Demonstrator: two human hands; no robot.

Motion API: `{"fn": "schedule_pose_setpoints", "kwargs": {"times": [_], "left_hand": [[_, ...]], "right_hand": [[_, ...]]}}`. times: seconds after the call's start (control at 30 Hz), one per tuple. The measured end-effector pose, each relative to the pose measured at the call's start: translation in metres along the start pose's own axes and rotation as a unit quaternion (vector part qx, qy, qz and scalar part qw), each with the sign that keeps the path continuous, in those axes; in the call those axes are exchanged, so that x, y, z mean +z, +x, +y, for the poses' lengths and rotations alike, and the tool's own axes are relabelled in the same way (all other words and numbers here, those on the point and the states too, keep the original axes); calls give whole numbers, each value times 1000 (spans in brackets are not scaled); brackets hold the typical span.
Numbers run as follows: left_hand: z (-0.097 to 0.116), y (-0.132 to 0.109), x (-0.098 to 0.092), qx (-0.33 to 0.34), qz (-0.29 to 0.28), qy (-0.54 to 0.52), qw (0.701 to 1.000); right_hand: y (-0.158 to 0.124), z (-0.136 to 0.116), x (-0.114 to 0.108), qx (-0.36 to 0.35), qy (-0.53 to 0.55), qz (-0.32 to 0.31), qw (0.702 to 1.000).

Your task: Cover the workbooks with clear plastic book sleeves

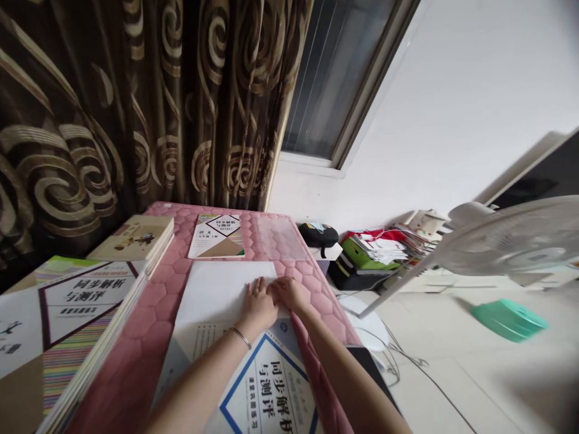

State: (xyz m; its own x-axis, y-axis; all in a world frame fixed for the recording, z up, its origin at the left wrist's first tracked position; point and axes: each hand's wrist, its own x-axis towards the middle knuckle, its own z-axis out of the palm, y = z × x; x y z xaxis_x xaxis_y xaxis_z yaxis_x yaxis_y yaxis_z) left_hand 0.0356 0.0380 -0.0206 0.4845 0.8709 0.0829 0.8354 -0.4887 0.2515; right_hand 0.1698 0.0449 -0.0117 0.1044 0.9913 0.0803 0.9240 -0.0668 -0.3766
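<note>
A workbook (271, 392) with a blue diamond frame and large black characters lies before me on the pink padded cover, partly behind my forearms. Beyond its top edge stretches a white sheet (217, 286); whether the two are joined, I cannot tell. My left hand (261, 306), a bracelet on its wrist, rests flat on the sheet with its fingers extended. Right beside it, touching, my right hand (289, 293) has bent fingers pinched together at the sheet's right edge. The fingertips are partly hidden.
Stacked workbooks (90, 313) and a tan book (136, 238) stand at left. A smaller workbook (219, 235) lies further back beside a translucent sheet (280, 238). To the right are a white fan (506, 241), cables and a green stool (509, 319) on the floor.
</note>
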Motion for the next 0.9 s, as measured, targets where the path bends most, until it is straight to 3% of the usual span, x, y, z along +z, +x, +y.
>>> {"fn": "schedule_pose_setpoints", "kwargs": {"times": [0.2,0.43,0.53,0.77,0.9], "left_hand": [[-5,-1,16,12,40,-9,999],[-4,-1,20,10,42,-14,999],[-5,-1,22,11,55,-14,998],[-5,-1,23,15,60,-14,998],[-5,-1,22,12,62,-18,998]], "right_hand": [[41,18,2,79,-22,30,996],[88,13,3,147,-34,28,988],[84,12,5,139,-41,39,989],[38,26,5,84,-27,22,996],[45,27,1,100,-24,14,995]]}}
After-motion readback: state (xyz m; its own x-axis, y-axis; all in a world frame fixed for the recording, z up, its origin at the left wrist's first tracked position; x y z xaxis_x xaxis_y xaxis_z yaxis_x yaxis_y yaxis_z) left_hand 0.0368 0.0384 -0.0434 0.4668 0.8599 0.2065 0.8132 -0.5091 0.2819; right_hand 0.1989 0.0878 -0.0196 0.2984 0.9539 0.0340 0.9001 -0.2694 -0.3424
